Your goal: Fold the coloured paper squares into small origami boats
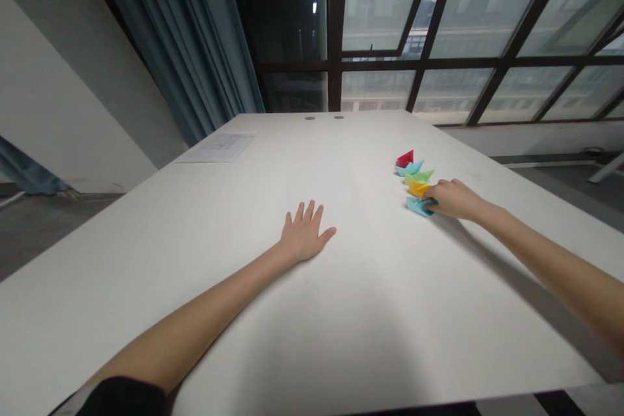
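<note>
My left hand lies flat on the white table, fingers spread, with nothing under or in it that I can see. Over to the right, my right hand has its fingers closed at the right end of a light blue paper boat, the nearest in a row of folded boats. Just behind it sits a yellow paper boat, close to my fingers. Farther back come a green paper boat, another light blue paper boat and a red paper boat. My fingertips are partly hidden.
A printed sheet of paper lies at the table's far left edge. Two round inserts sit near the back edge. Beyond the table are a blue curtain and dark-framed windows.
</note>
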### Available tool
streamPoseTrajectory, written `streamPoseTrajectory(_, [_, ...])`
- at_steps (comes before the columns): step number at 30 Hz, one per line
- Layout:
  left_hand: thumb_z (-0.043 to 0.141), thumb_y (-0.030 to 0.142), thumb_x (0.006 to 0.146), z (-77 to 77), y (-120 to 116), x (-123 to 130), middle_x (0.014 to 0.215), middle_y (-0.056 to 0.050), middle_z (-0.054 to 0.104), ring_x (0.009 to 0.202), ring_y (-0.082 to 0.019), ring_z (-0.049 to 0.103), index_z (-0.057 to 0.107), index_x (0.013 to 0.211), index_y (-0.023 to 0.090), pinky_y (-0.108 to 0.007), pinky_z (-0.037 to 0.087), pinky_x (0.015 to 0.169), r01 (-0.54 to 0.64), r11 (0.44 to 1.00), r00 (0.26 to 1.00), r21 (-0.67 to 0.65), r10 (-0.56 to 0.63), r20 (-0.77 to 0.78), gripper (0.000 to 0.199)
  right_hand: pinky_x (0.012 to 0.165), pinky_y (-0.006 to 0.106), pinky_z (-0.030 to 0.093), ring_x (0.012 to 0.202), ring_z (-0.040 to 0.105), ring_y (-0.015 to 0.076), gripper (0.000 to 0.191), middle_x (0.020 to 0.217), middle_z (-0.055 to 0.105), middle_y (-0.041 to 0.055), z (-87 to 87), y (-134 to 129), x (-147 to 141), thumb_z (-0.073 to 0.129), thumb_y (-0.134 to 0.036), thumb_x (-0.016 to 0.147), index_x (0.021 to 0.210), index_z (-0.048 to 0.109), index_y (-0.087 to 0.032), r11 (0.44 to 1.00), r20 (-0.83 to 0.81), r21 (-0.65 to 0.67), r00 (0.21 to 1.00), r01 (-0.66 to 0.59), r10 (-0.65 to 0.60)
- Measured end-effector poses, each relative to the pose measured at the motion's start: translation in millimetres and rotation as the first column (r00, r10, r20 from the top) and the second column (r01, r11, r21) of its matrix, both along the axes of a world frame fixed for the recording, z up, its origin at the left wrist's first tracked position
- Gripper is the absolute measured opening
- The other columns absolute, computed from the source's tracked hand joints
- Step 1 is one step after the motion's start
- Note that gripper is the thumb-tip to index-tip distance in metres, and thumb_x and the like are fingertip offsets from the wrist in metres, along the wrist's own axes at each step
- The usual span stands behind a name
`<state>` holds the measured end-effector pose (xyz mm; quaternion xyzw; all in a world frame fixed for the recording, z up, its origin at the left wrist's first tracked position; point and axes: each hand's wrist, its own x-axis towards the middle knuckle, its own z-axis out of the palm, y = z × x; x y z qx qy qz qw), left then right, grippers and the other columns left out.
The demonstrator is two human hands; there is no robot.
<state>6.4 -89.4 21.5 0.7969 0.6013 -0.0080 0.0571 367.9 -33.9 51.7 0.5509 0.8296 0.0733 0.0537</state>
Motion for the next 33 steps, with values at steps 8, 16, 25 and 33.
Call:
streamPoseTrajectory(8, [0.008,0.067,0.084,0.0,-2.5,0.8,0.152,-0.01,0.006,0.139,-0.034,0.005,0.013,0.146,0.016,-0.058,0.014,0.107,0.001,1.0,1.0,-0.026,-0.002,-0.029,0.08,0.069,0.037,0.045,0.08,0.061,0.0251,0.024,0.089,0.069,0.0081,21.7,6.7,-10.2,0.05,-0.036,0.08,0.087,0.068,-0.022,1.0,-0.077,-0.006,0.997,-0.021,0.02])
streamPoseTrajectory(16, [0.012,0.068,0.084,13.0,-6.7,-12.1,0.151,-0.012,0.006,0.139,-0.031,0.006,0.013,0.145,0.018,-0.06,0.011,0.106,0.119,0.992,0.993,-0.037,-0.118,0.031,0.079,0.102,0.042,0.036,0.122,0.045,0.024,0.051,0.132,0.051,0.0126,26.9,-19.5,-91.0,0.037,-0.046,0.089,0.128,0.049,-0.016,0.909,-0.345,0.042,0.848,-0.414,0.402])
streamPoseTrajectory(25, [0.018,0.063,0.087,35.8,-16.2,-26.3,0.152,-0.01,0.01,0.14,-0.027,0.009,0.012,0.145,0.021,-0.055,0.012,0.108,0.288,0.958,0.956,0.009,-0.288,0.054,0.072,0.111,0.05,0.012,0.138,0.016,0.0255,0.071,0.15,0.022,0.0107,2.7,-42.1,-120.0,0.031,-0.06,0.087,0.145,0.021,-0.02,0.871,-0.414,-0.165,0.834,-0.463,0.365])
streamPoseTrajectory(33, [0.017,0.064,0.087,48.8,-39.6,-11.0,0.151,-0.011,0.011,0.139,-0.027,0.011,0.014,0.145,0.019,-0.056,0.013,0.108,0.27,0.963,0.961,0.014,-0.27,0.055,0.074,0.111,0.049,0.014,0.138,0.02,0.0246,0.069,0.148,0.025,0.0109,16.9,-68.2,-107.6,0.033,-0.06,0.086,0.143,0.026,-0.021,0.882,-0.445,-0.144,0.826,-0.448,0.347])
